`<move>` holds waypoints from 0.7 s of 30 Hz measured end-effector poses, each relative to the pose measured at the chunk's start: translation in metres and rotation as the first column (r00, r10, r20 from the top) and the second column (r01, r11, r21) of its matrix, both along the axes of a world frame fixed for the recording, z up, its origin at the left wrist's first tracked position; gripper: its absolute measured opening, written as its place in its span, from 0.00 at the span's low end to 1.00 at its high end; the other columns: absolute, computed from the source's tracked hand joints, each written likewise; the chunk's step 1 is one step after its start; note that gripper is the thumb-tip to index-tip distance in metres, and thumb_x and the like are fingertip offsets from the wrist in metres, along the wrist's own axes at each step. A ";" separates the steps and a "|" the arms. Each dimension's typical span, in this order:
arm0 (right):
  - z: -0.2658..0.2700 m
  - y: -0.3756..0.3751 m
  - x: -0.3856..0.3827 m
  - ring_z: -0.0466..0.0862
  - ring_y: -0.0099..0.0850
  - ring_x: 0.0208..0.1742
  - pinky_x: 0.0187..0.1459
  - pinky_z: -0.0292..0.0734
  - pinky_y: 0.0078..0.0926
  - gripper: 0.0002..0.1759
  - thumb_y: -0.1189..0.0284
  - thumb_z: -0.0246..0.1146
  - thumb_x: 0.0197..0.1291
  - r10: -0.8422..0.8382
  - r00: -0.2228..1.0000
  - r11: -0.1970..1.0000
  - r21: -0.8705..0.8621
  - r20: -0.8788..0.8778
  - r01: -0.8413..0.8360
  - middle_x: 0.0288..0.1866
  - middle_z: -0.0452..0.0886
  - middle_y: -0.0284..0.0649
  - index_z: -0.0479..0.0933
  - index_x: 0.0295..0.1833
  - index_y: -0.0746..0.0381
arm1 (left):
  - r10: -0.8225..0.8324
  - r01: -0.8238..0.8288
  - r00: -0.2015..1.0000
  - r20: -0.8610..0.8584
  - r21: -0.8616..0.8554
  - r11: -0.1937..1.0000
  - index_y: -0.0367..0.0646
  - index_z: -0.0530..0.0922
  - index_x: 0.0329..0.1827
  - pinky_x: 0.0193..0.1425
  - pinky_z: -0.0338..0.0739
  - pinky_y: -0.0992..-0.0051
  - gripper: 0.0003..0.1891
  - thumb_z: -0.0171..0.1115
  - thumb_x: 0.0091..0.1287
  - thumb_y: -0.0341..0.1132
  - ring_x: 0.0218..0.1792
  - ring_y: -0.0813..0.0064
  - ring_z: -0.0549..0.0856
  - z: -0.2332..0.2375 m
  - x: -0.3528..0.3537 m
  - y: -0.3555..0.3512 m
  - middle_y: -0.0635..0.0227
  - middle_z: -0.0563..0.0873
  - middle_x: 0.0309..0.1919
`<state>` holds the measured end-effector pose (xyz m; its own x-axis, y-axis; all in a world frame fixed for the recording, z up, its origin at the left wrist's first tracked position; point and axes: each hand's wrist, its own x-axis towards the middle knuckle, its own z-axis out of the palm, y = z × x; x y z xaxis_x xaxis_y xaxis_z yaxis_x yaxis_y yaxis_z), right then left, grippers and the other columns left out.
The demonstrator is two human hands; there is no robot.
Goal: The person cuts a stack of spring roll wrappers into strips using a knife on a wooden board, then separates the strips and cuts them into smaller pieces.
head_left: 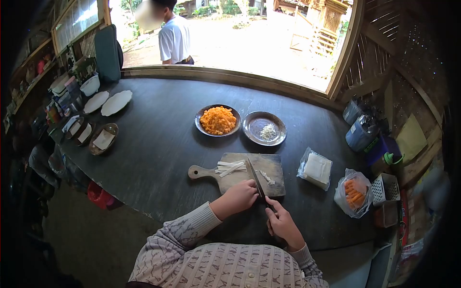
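In the head view, my right hand (pixel 284 223) grips the handle of a knife (pixel 256 178), its blade slanting up and away across a wooden cutting board (pixel 276 165). Against the near part of the blade, my left hand (pixel 240 196) rests on the board with its fingers curled in; whatever they hold is hidden. Pale flat strips (pixel 231 167) lie on the board left of the blade, and small chopped pieces (pixel 265 177) lie to its right. Beyond the board stand a plate of diced orange food (pixel 218 120) and a dark plate (pixel 249 128) with pale shreds (pixel 267 132).
Right of the board are a plastic-wrapped white stack (pixel 317 168) and a plastic bag (pixel 367 189) with orange sticks. Small dishes (pixel 114 128) and white plates (pixel 116 103) stand at left. A person (pixel 175 41) is outside the window opening.
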<state>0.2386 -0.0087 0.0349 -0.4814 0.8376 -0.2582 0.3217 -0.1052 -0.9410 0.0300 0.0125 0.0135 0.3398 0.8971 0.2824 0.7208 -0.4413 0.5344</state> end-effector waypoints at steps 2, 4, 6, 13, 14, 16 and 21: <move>0.006 -0.006 0.002 0.69 0.19 0.13 0.16 0.64 0.21 0.24 0.71 0.53 0.75 -0.002 1.000 1.000 -0.005 0.014 0.002 0.15 0.70 0.31 0.65 0.74 0.56 | -0.003 0.003 1.000 0.012 0.004 1.000 0.34 0.84 0.39 0.52 0.78 0.61 0.09 0.62 0.65 0.33 0.45 0.54 0.83 -0.002 0.000 0.001 0.54 0.83 0.42; 0.010 -0.011 0.004 0.69 0.19 0.13 0.16 0.64 0.21 0.24 0.71 0.53 0.75 -0.007 0.999 1.000 -0.012 0.031 0.008 0.15 0.71 0.31 0.65 0.74 0.56 | -0.010 0.010 1.000 0.026 0.006 1.000 0.34 0.84 0.39 0.53 0.78 0.61 0.09 0.62 0.65 0.32 0.45 0.54 0.83 -0.003 0.000 0.002 0.54 0.83 0.42; 0.010 -0.015 0.007 0.69 0.19 0.13 0.16 0.63 0.20 0.24 0.71 0.53 0.75 -0.008 1.000 0.999 -0.031 0.007 0.008 0.16 0.71 0.31 0.65 0.74 0.55 | -0.005 0.005 1.000 0.030 0.012 1.000 0.35 0.84 0.39 0.53 0.78 0.61 0.09 0.61 0.65 0.32 0.45 0.54 0.83 -0.005 0.000 0.002 0.55 0.83 0.43; 0.004 -0.020 0.014 0.69 0.18 0.13 0.17 0.64 0.20 0.24 0.72 0.53 0.75 -0.002 1.000 1.000 -0.014 0.004 0.002 0.16 0.71 0.30 0.65 0.74 0.57 | -0.001 0.001 0.999 0.034 -0.008 1.000 0.34 0.83 0.37 0.50 0.78 0.61 0.09 0.62 0.65 0.33 0.43 0.54 0.83 0.000 0.000 0.001 0.54 0.82 0.41; 0.003 -0.019 0.014 0.69 0.18 0.13 0.17 0.64 0.20 0.24 0.73 0.53 0.75 0.000 1.000 1.000 -0.014 0.015 0.001 0.16 0.71 0.30 0.65 0.74 0.57 | 0.000 0.000 1.000 0.026 -0.014 1.000 0.34 0.83 0.36 0.50 0.78 0.61 0.09 0.62 0.65 0.33 0.43 0.53 0.83 -0.001 0.000 0.001 0.54 0.82 0.40; 0.002 -0.016 0.012 0.70 0.18 0.13 0.17 0.64 0.21 0.24 0.73 0.53 0.75 0.003 1.000 1.000 -0.015 0.025 -0.002 0.16 0.71 0.31 0.65 0.74 0.58 | 0.003 -0.002 1.000 0.017 -0.023 1.000 0.34 0.83 0.36 0.50 0.78 0.61 0.09 0.62 0.65 0.33 0.43 0.53 0.83 -0.001 -0.001 0.002 0.54 0.82 0.40; 0.016 -0.008 -0.004 0.69 0.19 0.13 0.17 0.65 0.21 0.23 0.71 0.52 0.75 0.010 0.996 1.000 0.020 0.087 -0.012 0.15 0.71 0.31 0.65 0.73 0.58 | 0.037 -0.037 0.998 -0.047 0.017 0.999 0.33 0.83 0.38 0.53 0.78 0.62 0.10 0.61 0.66 0.33 0.45 0.54 0.83 -0.007 -0.002 0.004 0.54 0.82 0.42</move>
